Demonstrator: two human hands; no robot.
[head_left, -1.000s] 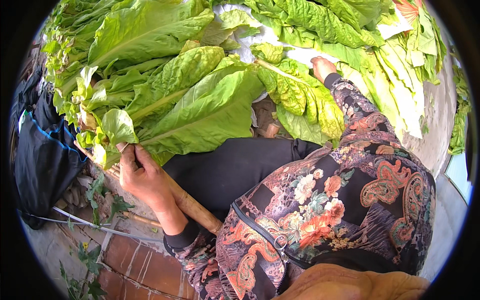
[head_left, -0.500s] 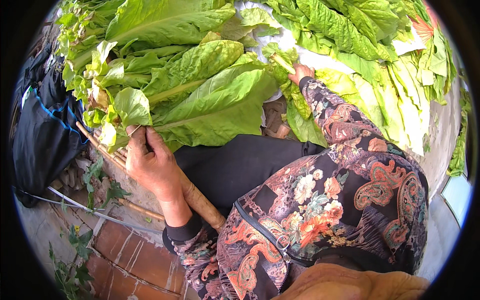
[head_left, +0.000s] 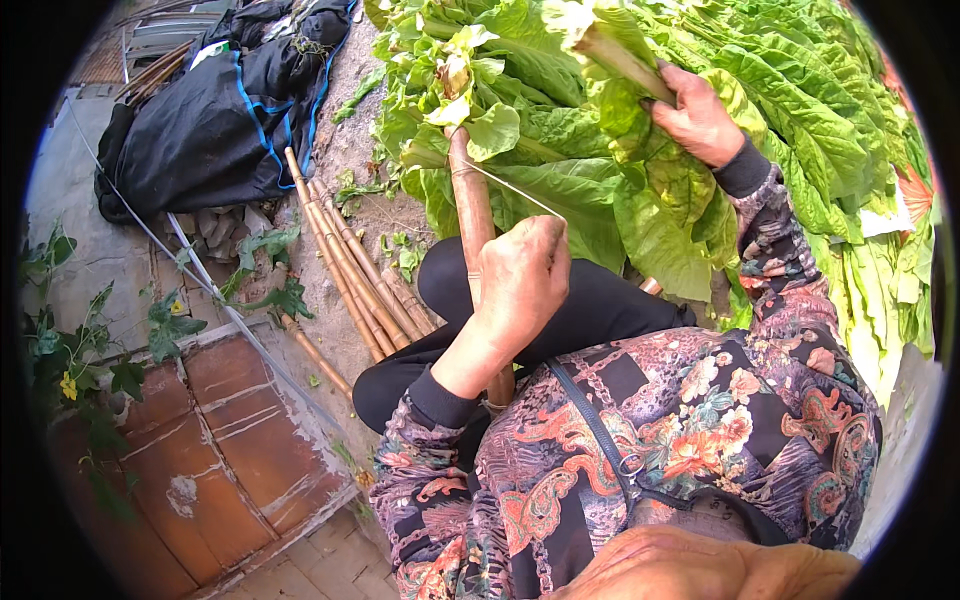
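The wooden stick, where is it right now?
Head view, centre: the wooden stick runs up from the lap under the left hand into the leaves.

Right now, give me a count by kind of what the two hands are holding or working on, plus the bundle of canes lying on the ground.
Hands: 2, left hand and right hand
Wooden stick strung with leaves: 1
Thin needle or wire: 1
Leaf gripped by the stem: 1
Bundle of canes: 1
Total: 6
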